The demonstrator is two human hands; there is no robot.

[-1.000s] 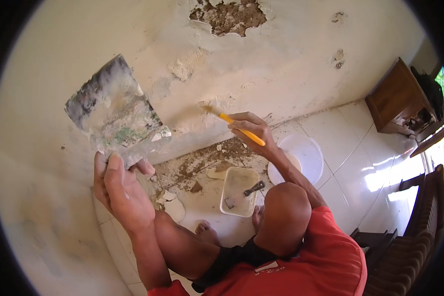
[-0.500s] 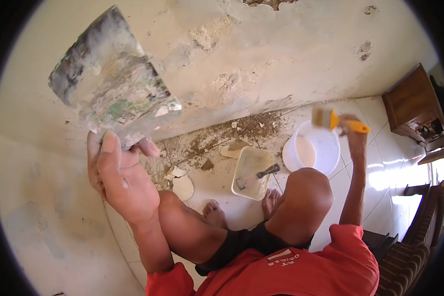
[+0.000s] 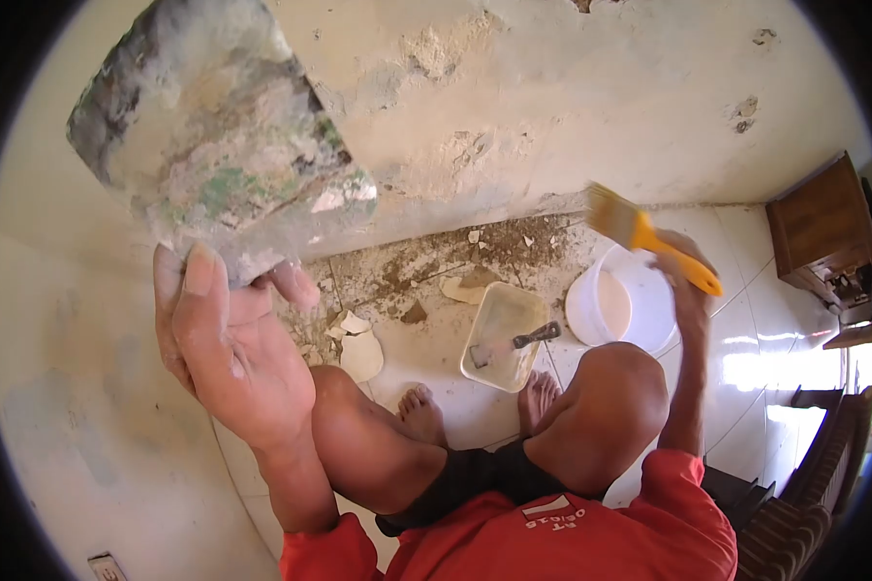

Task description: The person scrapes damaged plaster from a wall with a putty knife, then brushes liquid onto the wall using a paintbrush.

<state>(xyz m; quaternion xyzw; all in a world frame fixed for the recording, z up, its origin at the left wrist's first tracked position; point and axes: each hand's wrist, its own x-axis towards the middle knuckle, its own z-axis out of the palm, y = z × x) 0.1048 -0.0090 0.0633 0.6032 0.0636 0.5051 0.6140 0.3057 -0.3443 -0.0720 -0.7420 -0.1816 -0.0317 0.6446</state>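
Observation:
My left hand (image 3: 242,358) grips the lower edge of a broad flat plate (image 3: 223,136), raised close to the camera in front of the wall. Its face is crusted with white, grey and green smears; what it is made of, I cannot tell. My right hand (image 3: 688,271) is closed round the yellow handle of a paintbrush (image 3: 639,229), bristles pointing up and left toward the wall. Below the brush stands a white bucket (image 3: 661,315) with a pale liquid in it. A scraper (image 3: 523,341) with a dark handle lies across a shallow cream tray (image 3: 467,356) between my feet.
The wall (image 3: 572,126) ahead has peeling, pitted patches. Dirt and plaster crumbs (image 3: 407,271) line its foot, with larger broken flakes (image 3: 361,355) on the tiles. At right are a wooden cabinet (image 3: 819,218) and a dark slatted chair (image 3: 824,484). A socket (image 3: 107,567) sits low left.
The paintbrush has swung to the left and nearer the camera, its bristles now tilted upward. The plate has shifted slightly up and left in view. The tray and bucket stay put on the floor.

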